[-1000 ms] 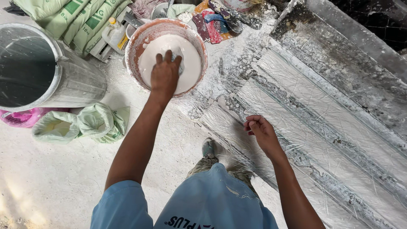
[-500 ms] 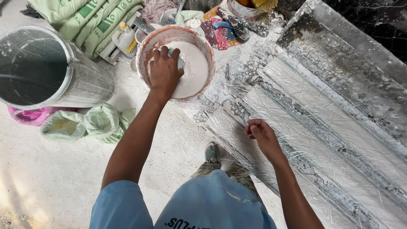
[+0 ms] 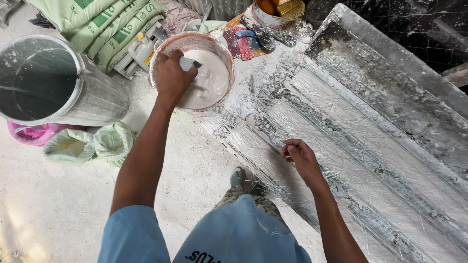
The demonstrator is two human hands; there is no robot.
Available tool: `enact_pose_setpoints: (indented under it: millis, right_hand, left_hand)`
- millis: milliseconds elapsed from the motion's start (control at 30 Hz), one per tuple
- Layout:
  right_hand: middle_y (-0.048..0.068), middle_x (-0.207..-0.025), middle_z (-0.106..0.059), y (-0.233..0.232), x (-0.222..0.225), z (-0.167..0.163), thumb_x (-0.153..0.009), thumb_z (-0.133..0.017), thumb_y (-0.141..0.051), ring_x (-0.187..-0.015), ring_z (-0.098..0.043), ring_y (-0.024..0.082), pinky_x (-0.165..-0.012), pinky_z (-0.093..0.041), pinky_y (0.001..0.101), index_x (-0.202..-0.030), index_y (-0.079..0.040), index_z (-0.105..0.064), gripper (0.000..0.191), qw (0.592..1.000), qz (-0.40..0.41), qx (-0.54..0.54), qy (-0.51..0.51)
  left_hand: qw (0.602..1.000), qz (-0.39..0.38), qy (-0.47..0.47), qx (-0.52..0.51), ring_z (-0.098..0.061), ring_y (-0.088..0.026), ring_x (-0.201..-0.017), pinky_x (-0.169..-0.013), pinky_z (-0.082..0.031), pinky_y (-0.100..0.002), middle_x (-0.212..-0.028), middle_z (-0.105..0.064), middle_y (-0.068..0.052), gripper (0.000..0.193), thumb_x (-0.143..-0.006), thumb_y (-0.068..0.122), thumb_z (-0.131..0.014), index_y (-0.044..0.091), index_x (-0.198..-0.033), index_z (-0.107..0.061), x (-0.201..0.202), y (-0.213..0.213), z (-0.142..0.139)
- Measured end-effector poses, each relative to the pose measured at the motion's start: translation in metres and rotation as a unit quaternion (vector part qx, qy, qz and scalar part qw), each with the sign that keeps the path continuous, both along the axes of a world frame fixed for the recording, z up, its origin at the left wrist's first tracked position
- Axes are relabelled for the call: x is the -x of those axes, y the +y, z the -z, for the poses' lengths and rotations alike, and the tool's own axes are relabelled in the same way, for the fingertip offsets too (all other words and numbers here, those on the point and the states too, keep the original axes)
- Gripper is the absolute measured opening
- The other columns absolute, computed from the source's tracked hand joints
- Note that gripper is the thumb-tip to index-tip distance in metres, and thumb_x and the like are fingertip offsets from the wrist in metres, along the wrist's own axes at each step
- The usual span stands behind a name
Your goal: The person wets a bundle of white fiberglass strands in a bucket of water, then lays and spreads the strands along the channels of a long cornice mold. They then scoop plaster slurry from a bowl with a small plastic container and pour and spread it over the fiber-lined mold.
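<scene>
My left hand (image 3: 173,77) is closed on a small flat scraper (image 3: 187,64) held over a round plastic basin (image 3: 161,48) filled with white plaster. The hand sits above the basin's left side, the blade dipping toward the wet mix. My right hand (image 3: 301,159) rests on a long moulded cornice form (image 3: 370,160) covered with glass fibre strands and plaster, fingers pinched together on the fibres near its left edge. Whether it grips anything beyond loose strands is hard to tell.
A large metal drum (image 3: 44,83) stands at the left, with green sacks (image 3: 97,24) stacked behind it and crumpled green bags (image 3: 87,143) at its foot. Rags, a bottle (image 3: 143,48) and a tin with a brush (image 3: 278,9) lie beyond the basin. My foot (image 3: 241,178) stands on the dusty floor.
My left hand moved from the basin's middle to its left side, now showing the scraper. The view shifted so the basin sits more central. The right hand stayed on the form.
</scene>
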State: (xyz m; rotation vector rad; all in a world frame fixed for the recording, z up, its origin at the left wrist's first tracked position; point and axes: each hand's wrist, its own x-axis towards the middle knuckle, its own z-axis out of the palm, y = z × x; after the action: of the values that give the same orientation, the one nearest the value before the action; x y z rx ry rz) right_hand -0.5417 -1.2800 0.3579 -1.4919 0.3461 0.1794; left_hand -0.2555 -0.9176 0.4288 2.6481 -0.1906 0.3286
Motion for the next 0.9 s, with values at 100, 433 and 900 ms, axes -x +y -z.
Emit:
enact_pose_setpoints:
  millis: [100,433,900]
  right_hand:
    - [0.005,-0.104,-0.069,-0.001,0.005,0.005,-0.106,-0.052,-0.017,-0.093,-0.066,0.015,-0.084,-0.053,0.0319,-0.121,-0.004,-0.062,0.023,1.000,-0.021,0.008,-0.004]
    - [0.005,-0.104,-0.068,0.030,-0.010,-0.002,-0.105,-0.052,-0.018,-0.094,-0.066,0.016,-0.083,-0.054,0.0333,-0.122,-0.005,-0.062,0.024,1.000,0.024,0.018,0.008]
    - [0.009,-0.104,-0.067,0.059,-0.024,-0.016,-0.105,-0.052,-0.020,-0.096,-0.067,0.019,-0.084,-0.056,0.0371,-0.121,-0.004,-0.061,0.025,0.994,0.104,-0.014,-0.010]
  left_hand:
    - [0.989,0.045,-0.085,-0.116,-0.056,-0.043,-0.115,-0.095,-0.053,-0.054,-0.124,-0.059,-0.026,0.058,-0.077,0.033,-0.088,0.010,-0.126,-0.066,0.008,-0.005,-0.003]
    - [0.974,0.050,0.207,-0.071,-0.069,-0.041,-0.112,-0.103,-0.056,-0.047,-0.119,-0.070,-0.026,0.049,-0.097,0.044,-0.072,0.003,-0.124,-0.066,0.013,-0.021,0.030]
    - [0.678,0.019,0.414,0.607,-0.064,-0.026,-0.092,-0.072,-0.066,-0.042,-0.114,-0.059,-0.013,0.041,-0.097,0.012,-0.045,0.015,-0.138,-0.046,-0.012,0.016,0.008]
